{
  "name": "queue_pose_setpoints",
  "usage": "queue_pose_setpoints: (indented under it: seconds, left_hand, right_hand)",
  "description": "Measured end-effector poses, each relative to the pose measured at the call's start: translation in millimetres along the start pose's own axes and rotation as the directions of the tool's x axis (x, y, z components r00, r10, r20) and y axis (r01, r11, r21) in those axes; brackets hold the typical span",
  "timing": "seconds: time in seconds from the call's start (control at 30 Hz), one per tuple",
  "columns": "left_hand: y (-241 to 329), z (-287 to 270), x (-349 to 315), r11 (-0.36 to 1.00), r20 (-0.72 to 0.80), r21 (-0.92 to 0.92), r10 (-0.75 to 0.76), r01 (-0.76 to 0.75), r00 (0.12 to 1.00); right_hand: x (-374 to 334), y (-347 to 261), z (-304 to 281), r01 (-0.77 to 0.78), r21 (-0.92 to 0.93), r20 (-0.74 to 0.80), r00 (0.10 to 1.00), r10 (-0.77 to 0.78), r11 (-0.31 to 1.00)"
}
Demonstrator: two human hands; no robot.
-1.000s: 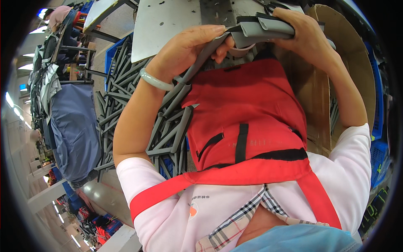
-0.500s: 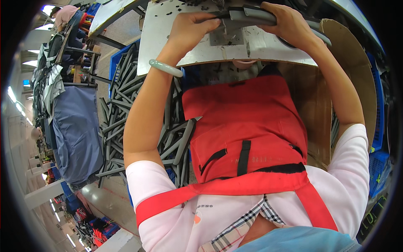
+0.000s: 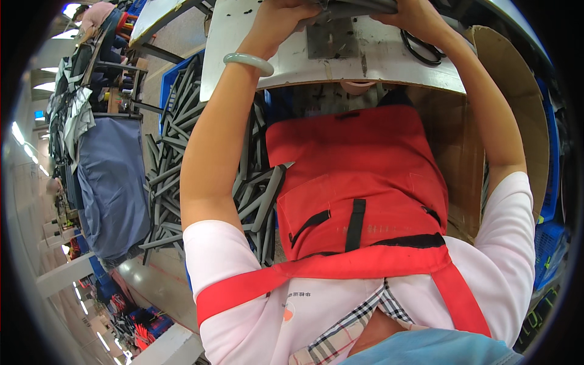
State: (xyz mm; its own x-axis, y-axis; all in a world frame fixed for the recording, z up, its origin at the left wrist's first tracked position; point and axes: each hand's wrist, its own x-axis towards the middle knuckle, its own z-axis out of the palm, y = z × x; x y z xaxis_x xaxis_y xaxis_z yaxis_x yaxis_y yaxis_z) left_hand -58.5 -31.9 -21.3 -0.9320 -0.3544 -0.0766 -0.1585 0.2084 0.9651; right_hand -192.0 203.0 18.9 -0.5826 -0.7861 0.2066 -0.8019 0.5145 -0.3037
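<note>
At the far edge of the view, my left hand [image 3: 283, 23] and my right hand [image 3: 418, 21] are closed on a long grey strip [image 3: 360, 7] that looks like padded tubing. My left hand grips its left part and my right hand its right part. The strip lies across the far side of the white worktop [image 3: 267, 64], with its upper part cut off by the picture's edge. Under it, a grey metal plate [image 3: 331, 45] is set in the worktop. Beside my right wrist lies a black looped thing [image 3: 423, 50], perhaps scissor handles.
Many grey strips [image 3: 173, 158] are heaped in and over a blue crate [image 3: 165, 91] on the left. A tall cardboard box [image 3: 511, 91] stands close by my right arm. Another person [image 3: 97, 21] is at far left, beyond a blue-grey cloth cover [image 3: 112, 182].
Both hands have moved farther away with the grey strip, toward the top of the view. More of the metal plate and the black looped thing now shows.
</note>
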Motion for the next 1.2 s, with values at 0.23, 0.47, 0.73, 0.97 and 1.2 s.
queue_pose_setpoints:
  seconds: [0.23, 0.47, 0.73, 0.97, 1.2]
  left_hand:
    - [24, 5, -40, 0.983, 0.061, -0.149, 0.117, -0.107, 0.991]
    - [21, -17, -45, 0.997, -0.087, 0.007, 0.082, -0.082, 0.993]
    - [48, 68, -71, 0.864, 0.333, 0.407, 0.16, -0.295, 0.929]
    - [37, 58, -93, 0.87, 0.021, 0.201, 0.455, -0.45, 0.89]
    - [-82, 2, -136, 0.991, 0.311, 0.126, -0.089, 0.052, 0.946]
  right_hand:
    - [-28, -22, -17, -0.027, 0.062, -0.065, 0.997, 0.031, 0.998]
    - [-30, 22, 1, -0.112, 0.3, -0.128, 0.979, 0.156, 0.947]
    - [-119, -127, 86, 0.789, -0.282, -0.109, 0.539, -0.835, 0.546]
    - [-87, -107, 110, 0.545, -0.13, 0.192, 0.833, -0.518, 0.828]
    - [-89, -43, 11, 0.059, 0.402, 0.345, 0.915, -0.211, 0.914]
